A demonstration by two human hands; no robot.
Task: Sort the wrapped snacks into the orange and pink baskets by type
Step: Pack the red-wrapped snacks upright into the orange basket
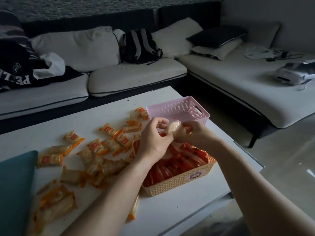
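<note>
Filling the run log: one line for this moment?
hands: both on round snack | orange basket: red packs | pink basket: nearly empty

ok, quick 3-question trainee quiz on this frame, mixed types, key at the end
1. True or false: the pink basket is full of red-wrapped snacks.
2. Multiple choice: the orange-wrapped snacks mostly lie (A) in the pink basket, (B) loose on the table, (C) on the sofa.
3. Fill in: both hands hold one round wrapped snack above the ___ basket.

Key: 1 false, the red ones fill the orange basket. 2 B. 3 orange; left hand and right hand pinch it together.
</note>
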